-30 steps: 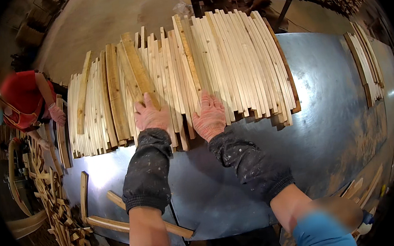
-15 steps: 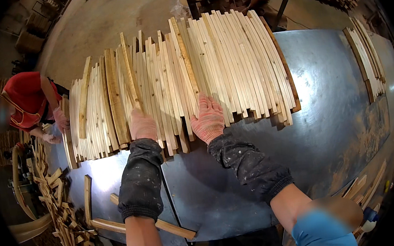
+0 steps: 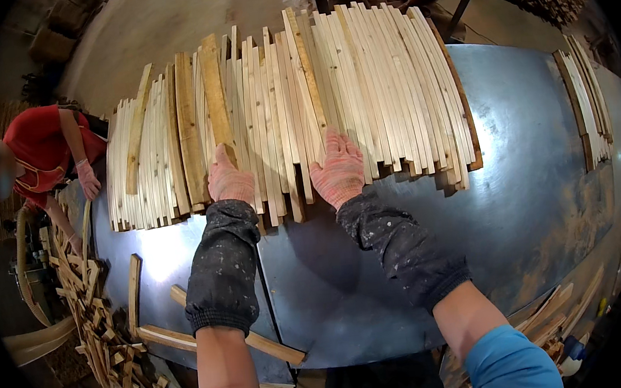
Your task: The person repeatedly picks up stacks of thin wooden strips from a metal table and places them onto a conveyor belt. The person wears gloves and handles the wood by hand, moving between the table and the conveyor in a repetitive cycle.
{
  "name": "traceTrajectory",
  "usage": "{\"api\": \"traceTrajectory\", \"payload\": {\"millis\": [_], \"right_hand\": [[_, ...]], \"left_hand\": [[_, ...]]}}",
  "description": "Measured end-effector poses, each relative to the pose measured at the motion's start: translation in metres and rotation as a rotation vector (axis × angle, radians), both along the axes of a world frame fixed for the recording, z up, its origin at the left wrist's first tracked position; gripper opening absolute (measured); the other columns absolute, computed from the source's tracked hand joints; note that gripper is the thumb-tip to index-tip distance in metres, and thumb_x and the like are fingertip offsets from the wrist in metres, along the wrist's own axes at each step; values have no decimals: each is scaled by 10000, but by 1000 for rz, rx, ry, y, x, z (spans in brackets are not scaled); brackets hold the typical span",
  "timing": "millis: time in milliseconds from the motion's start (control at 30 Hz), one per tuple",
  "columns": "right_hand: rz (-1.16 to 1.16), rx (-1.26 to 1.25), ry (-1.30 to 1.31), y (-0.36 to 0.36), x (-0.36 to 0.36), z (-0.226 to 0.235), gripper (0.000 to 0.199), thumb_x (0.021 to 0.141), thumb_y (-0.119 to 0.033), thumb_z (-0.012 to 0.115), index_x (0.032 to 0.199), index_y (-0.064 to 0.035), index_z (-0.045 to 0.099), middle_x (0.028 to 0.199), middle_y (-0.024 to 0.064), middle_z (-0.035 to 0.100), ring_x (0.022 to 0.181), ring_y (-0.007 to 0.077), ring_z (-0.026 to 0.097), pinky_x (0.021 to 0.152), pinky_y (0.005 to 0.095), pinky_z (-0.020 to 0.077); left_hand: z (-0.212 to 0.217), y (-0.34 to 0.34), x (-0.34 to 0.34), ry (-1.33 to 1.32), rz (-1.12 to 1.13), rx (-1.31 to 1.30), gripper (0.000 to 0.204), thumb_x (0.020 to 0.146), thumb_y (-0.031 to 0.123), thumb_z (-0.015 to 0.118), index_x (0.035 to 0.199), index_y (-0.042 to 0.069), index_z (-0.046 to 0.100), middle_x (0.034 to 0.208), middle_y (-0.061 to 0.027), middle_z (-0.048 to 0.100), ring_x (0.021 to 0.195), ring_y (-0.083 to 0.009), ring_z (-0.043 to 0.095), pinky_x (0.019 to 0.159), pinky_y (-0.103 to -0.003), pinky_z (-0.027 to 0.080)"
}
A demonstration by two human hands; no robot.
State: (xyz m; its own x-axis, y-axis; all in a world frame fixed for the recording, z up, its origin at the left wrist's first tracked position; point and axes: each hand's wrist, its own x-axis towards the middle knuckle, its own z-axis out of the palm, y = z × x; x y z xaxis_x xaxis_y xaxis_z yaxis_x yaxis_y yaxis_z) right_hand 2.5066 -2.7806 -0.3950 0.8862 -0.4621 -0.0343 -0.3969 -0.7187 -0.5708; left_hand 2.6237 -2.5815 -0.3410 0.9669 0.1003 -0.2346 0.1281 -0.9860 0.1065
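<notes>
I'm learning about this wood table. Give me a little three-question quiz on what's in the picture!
1. True or false: both gloved hands, left hand and right hand, rest on the row of pale wooden slats.
2. What is the grey shiny tabletop made of: A glass, B metal, C cloth?
3. What colour top does the person at the left edge wear?

Key: 1 true. 2 B. 3 red.
</notes>
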Motion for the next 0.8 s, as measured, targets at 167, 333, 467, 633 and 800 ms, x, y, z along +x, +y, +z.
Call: {"api": "traceTrajectory", "payload": {"millis": [167,333,467,633,800], "right_hand": [[-35,81,7,-11,-7,0,917,903,-296,726,1684,-46,316,1652,192,476,1545,390,407,1274,476,327],[-10,185,-32,-3,-51,8,944,881,-229,749,1693,-50,302,1642,226,482,1517,409,444,1257,444,370],[-44,463,57,1,-106,27,961,893,-210,753,1711,-64,269,1607,249,524,1464,414,524,1221,435,421],[-99,661,56,2,-142,17,951,912,-147,750,1721,-70,255,1608,282,520,1456,381,559,1174,383,454],[-97,784,-96,2,-146,-4,940,917,-68,741,1719,-52,249,1575,228,581,1407,316,614,1150,355,479]], "left_hand": [[30,-2,-46,260,151,-1188,1025,855,-28,801,1697,-41,216,1447,-240,614,1230,-308,668,1045,-401,587],[3,-6,-129,414,173,-1515,1064,822,-54,822,1706,-19,230,1619,-185,452,1286,-249,617,1069,-353,554],[-13,-22,-172,437,276,-1614,985,860,-57,799,1703,24,296,1513,-95,564,1293,-206,604,1076,-345,538],[-20,-36,-189,406,244,-1653,984,872,-41,809,1706,28,290,1520,-86,555,1303,-202,594,1107,-357,516],[-16,-44,-194,409,276,-1706,934,908,-39,771,1703,15,285,1580,-122,527,1393,-243,563,1161,-368,481]]}}
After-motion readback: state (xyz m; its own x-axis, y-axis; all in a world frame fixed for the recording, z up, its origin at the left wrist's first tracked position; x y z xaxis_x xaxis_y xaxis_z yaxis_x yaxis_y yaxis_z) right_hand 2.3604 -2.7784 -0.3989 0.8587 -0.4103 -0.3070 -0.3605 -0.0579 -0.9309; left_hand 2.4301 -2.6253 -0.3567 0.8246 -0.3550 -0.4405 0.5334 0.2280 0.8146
